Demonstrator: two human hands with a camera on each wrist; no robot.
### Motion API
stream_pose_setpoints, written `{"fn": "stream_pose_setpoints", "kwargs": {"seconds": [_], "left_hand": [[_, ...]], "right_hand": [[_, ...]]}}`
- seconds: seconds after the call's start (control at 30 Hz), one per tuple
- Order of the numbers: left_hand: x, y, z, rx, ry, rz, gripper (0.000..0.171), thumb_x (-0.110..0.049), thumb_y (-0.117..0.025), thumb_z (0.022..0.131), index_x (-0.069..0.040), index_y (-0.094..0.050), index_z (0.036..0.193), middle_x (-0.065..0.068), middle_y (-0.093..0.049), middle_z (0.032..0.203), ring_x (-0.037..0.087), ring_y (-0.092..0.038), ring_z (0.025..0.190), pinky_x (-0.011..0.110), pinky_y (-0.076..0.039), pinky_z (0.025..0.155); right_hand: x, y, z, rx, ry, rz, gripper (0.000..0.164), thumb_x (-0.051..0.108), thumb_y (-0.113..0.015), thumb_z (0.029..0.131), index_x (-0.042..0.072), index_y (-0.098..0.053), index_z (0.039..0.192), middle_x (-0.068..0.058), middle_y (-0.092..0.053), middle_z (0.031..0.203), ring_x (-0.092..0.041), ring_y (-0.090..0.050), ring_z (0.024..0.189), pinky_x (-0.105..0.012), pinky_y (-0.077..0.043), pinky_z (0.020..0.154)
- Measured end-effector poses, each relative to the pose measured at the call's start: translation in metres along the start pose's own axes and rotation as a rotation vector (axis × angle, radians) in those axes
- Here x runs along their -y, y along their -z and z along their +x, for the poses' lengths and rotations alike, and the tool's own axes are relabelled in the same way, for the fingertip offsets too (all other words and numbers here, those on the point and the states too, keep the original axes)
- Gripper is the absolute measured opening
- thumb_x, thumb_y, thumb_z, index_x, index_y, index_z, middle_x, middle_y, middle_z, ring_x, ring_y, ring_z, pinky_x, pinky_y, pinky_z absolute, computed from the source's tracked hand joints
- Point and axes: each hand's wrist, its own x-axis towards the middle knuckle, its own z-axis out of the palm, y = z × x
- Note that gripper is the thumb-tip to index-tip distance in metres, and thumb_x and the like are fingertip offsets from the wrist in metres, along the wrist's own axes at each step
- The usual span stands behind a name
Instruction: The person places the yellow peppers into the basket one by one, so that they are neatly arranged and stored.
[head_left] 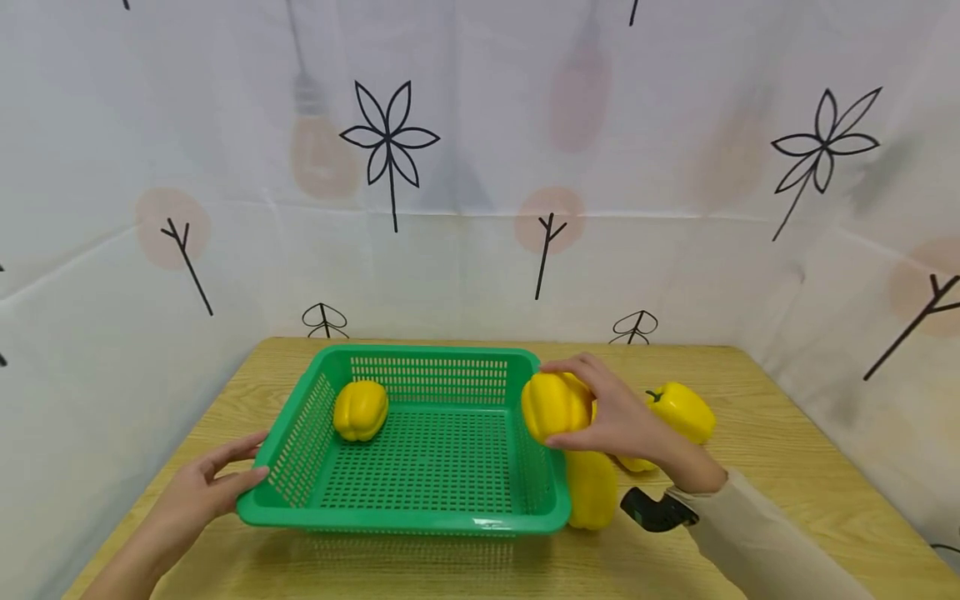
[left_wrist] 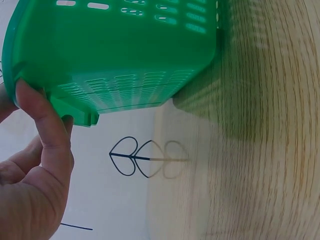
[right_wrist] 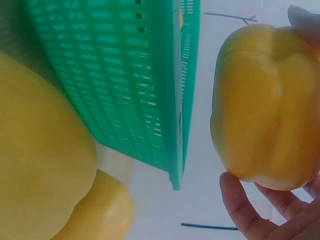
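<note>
My right hand [head_left: 611,412] grips a yellow bell pepper [head_left: 553,407] between thumb and fingers, at the right rim of a green plastic basket [head_left: 405,521]. In the right wrist view this bell pepper [right_wrist: 267,107] is raised above the rim's level. My left hand [head_left: 197,492] holds the basket's left rim; in the left wrist view its fingers [left_wrist: 47,117] curl under the rim. Inside the basket, at the back left, lies another yellow bell pepper [head_left: 361,411].
More bell peppers lie on the wooden table [head_left: 772,467] right of the basket: one close against its side [head_left: 591,492], another with a green stem [head_left: 681,412] farther right, and one partly hidden under my right hand. A patterned white cloth [head_left: 465,275] hangs behind the table.
</note>
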Motion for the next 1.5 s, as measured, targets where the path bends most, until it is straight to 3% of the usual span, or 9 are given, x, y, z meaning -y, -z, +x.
{"fn": "stream_pose_setpoints", "kwargs": {"seconds": [0.33, 0.77, 1.0, 1.23, 1.5], "left_hand": [[0.001, 0.001, -0.001, -0.008, -0.017, -0.001, 0.066, -0.029, -0.059, 0.093, -0.007, -0.028, 0.147, 0.020, -0.024, 0.142, 0.015, -0.062, 0.096, 0.032, -0.051, 0.078], [0.001, 0.000, -0.001, -0.011, -0.032, 0.004, 0.065, -0.029, -0.059, 0.093, -0.006, -0.028, 0.147, 0.019, -0.027, 0.141, 0.017, -0.062, 0.095, 0.032, -0.050, 0.077], [0.003, -0.001, -0.001, -0.016, -0.040, 0.003, 0.065, -0.028, -0.059, 0.093, -0.006, -0.029, 0.146, 0.019, -0.028, 0.140, 0.018, -0.063, 0.094, 0.032, -0.050, 0.077], [0.002, -0.001, -0.001, -0.015, -0.043, 0.002, 0.065, -0.029, -0.059, 0.093, -0.006, -0.029, 0.146, 0.019, -0.028, 0.140, 0.017, -0.063, 0.095, 0.031, -0.051, 0.077], [0.002, 0.000, -0.001, 0.002, -0.026, -0.007, 0.066, -0.029, -0.058, 0.093, -0.006, -0.027, 0.147, 0.019, -0.025, 0.142, 0.016, -0.062, 0.097, 0.032, -0.050, 0.079]], "right_hand": [[0.006, -0.009, 0.019, 0.020, 0.005, 0.030, 0.074, 0.029, -0.085, 0.067, 0.018, -0.049, 0.131, -0.004, -0.044, 0.119, -0.022, -0.050, 0.089, -0.032, -0.051, 0.064], [0.013, -0.023, 0.047, 0.073, 0.080, 0.046, 0.074, 0.028, -0.084, 0.067, 0.013, -0.050, 0.130, -0.004, -0.044, 0.109, -0.021, -0.049, 0.085, -0.032, -0.050, 0.064], [0.017, -0.032, 0.061, 0.088, 0.086, 0.077, 0.073, 0.029, -0.085, 0.066, 0.019, -0.051, 0.129, -0.005, -0.044, 0.109, -0.022, -0.049, 0.087, -0.031, -0.051, 0.066], [0.021, -0.041, 0.073, 0.099, 0.087, 0.091, 0.073, 0.026, -0.086, 0.065, 0.014, -0.052, 0.129, -0.006, -0.045, 0.109, -0.023, -0.050, 0.087, -0.031, -0.052, 0.066], [0.023, -0.054, 0.086, 0.114, 0.072, 0.065, 0.073, 0.029, -0.085, 0.066, 0.017, -0.051, 0.129, -0.004, -0.045, 0.109, -0.020, -0.050, 0.086, -0.030, -0.051, 0.065]]}}
